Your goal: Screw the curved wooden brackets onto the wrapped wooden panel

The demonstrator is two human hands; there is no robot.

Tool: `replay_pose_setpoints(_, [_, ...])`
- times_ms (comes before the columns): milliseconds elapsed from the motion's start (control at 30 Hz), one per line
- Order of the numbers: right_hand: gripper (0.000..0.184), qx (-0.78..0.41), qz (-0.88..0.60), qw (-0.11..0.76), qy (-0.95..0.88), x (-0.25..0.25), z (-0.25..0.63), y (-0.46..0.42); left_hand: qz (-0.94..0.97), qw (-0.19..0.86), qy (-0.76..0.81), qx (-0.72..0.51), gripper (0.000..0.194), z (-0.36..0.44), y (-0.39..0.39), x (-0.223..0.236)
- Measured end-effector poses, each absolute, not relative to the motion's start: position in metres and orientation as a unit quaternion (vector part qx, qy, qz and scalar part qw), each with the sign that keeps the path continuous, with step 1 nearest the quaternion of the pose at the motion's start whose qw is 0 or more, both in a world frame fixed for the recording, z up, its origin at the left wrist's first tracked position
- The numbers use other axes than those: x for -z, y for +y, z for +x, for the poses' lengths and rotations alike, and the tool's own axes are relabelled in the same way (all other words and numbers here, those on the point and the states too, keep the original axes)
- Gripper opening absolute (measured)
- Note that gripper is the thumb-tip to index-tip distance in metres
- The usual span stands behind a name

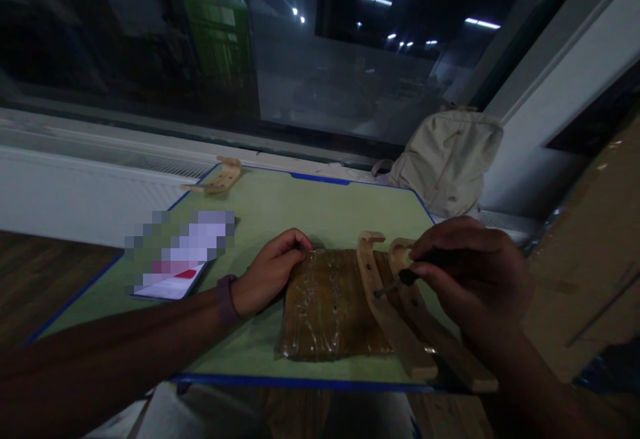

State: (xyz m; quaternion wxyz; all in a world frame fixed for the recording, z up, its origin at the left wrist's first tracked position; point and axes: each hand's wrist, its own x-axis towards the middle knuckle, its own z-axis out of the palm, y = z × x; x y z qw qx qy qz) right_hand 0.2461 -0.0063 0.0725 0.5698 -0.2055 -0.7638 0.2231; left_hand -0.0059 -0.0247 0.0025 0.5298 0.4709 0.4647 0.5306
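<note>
A brown wooden board (320, 305) wrapped in clear plastic lies flat before me, with several dark holes showing. My left hand (273, 269) is closed on its far left corner, thumb and fingers pinched at the edge. Two pale curved wooden pieces, a left one (380, 312) and a right one (440, 339), lie across the board's right side, their near ends past the table's front edge. My right hand (475, 272) is closed around a dark-handled screwdriver (403, 277). Its tip meets the left wooden piece at a hole; whether a screw sits there I cannot tell.
The green table (320, 209) has a blue rim. Another curved wooden piece (220, 179) lies at its far left corner, and a phone (185, 272), partly blurred out, lies left. A beige backpack (450, 159) leans by the window. Cardboard (590, 245) stands at right.
</note>
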Motion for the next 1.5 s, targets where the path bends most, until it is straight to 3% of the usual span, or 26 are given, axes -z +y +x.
replay_pose_setpoints(67, [0.026,-0.21,-0.197,0.538,-0.793,-0.074,0.249,-0.005,0.47,0.532,0.465,-0.529,0.004,-0.006,-0.025,-0.002])
replay_pose_setpoints(233, [0.037,-0.254,-0.157,0.45,-0.842,-0.075,0.248,-0.008,0.467,0.537,0.47,-0.523,0.004,-0.006,-0.025,-0.004])
replay_pose_setpoints(333, [0.034,-0.278,-0.18,0.495,-0.803,-0.071,0.244,-0.005,0.465,0.536,0.48,-0.516,0.005,-0.007,-0.024,-0.004])
replay_pose_setpoints(467, [0.029,-0.21,-0.204,0.541,-0.789,-0.066,0.246,0.004,0.464,0.54,0.488,-0.505,0.008,-0.009,-0.024,-0.001])
replay_pose_setpoints(700, [0.045,-0.304,-0.117,0.404,-0.855,-0.073,0.25,-0.005,0.469,0.538,0.49,-0.501,0.008,-0.009,-0.025,0.0])
replay_pose_setpoints(833, [0.042,-0.302,-0.152,0.456,-0.823,-0.072,0.252,-0.003,0.477,0.527,0.492,-0.503,0.008,-0.009,-0.025,-0.002])
replay_pose_setpoints(933, [0.043,-0.214,-0.187,0.504,-0.816,-0.07,0.253,0.002,0.477,0.529,0.489,-0.503,0.008,-0.009,-0.024,-0.002])
replay_pose_setpoints(1033, [0.038,-0.177,-0.158,0.478,-0.846,-0.072,0.253,0.0,0.482,0.532,0.486,-0.499,0.009,-0.009,-0.024,-0.002])
replay_pose_setpoints(1233, [0.04,-0.297,-0.175,0.444,-0.827,-0.072,0.252,-0.002,0.477,0.538,0.486,-0.496,0.008,-0.009,-0.024,-0.004])
replay_pose_setpoints(1400, [0.042,-0.188,-0.249,0.515,-0.798,-0.063,0.26,0.003,0.485,0.537,0.479,-0.497,0.007,-0.01,-0.023,0.001])
replay_pose_setpoints(1500, [0.038,-0.158,-0.197,0.483,-0.838,-0.066,0.258,0.0,0.487,0.539,0.473,-0.499,0.007,-0.01,-0.023,0.002])
